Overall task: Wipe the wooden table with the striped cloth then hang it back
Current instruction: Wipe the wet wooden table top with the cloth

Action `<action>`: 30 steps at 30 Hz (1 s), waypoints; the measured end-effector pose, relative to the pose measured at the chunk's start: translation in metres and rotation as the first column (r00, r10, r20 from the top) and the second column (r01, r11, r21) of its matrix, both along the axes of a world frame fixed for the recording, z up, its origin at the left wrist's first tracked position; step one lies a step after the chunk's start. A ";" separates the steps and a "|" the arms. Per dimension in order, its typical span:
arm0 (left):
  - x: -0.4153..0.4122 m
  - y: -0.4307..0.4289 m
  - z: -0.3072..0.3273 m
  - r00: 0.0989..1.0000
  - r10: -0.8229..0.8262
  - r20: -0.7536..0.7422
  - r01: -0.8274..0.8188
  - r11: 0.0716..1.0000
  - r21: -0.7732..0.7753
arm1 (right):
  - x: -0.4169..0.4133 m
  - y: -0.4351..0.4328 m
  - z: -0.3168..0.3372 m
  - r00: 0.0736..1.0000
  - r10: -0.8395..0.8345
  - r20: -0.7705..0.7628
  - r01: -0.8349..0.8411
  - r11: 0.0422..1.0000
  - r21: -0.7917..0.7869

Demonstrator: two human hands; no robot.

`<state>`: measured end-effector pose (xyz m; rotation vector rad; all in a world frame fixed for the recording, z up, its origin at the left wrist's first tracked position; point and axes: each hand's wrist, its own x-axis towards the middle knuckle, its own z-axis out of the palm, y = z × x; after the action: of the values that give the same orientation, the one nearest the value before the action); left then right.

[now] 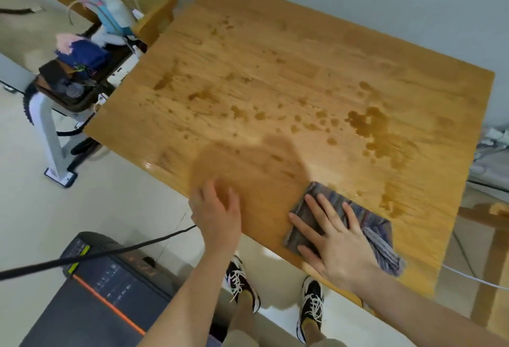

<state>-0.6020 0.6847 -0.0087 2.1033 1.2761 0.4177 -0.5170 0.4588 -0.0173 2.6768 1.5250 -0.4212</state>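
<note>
Two hands rest on the worktop [275,85]. Right hand [338,242], grip wide and fingers spread, presses flat on the striped cloth [366,220] at the near worktop edge. Left hand [217,214], open, lies flat beside it.

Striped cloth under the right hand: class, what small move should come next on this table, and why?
Probably push the striped cloth forward and slightly right, away from the near edge, into the dark wet blotches. The right hand already presses it flat on the wooden table, the left hand braces at the near edge, and most of the spots lie beyond the cloth, unwiped.
</note>
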 end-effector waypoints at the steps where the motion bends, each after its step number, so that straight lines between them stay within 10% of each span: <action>1: -0.008 0.025 -0.005 0.984 0.180 0.005 -0.179 0.981 -0.071 | -0.003 0.015 -0.001 0.999 0.030 0.010 -0.030 1.000 -0.007; 4: -0.023 0.089 -0.015 0.859 0.513 -0.014 -0.491 0.814 -0.311 | -0.010 0.063 -0.004 0.990 0.139 0.018 -0.139 0.990 -0.005; 12: -0.020 0.181 -0.025 0.782 0.612 0.117 -0.384 0.622 -0.682 | -0.033 0.223 -0.012 0.983 0.184 -0.010 -0.184 0.982 0.046; 21: -0.002 0.319 -0.028 0.662 0.731 0.167 -0.428 0.551 -0.716 | -0.041 0.338 -0.017 0.988 0.151 -0.011 -0.150 0.985 0.091; 30: 0.018 0.342 -0.041 0.737 0.651 0.183 -0.572 0.744 -0.344 | -0.036 0.461 -0.018 0.992 0.119 -0.049 -0.115 0.990 0.077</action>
<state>-0.5844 1.0269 -0.0494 1.2808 1.7227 0.7638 -0.5527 0.9202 -0.0350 2.6322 1.7352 -0.4431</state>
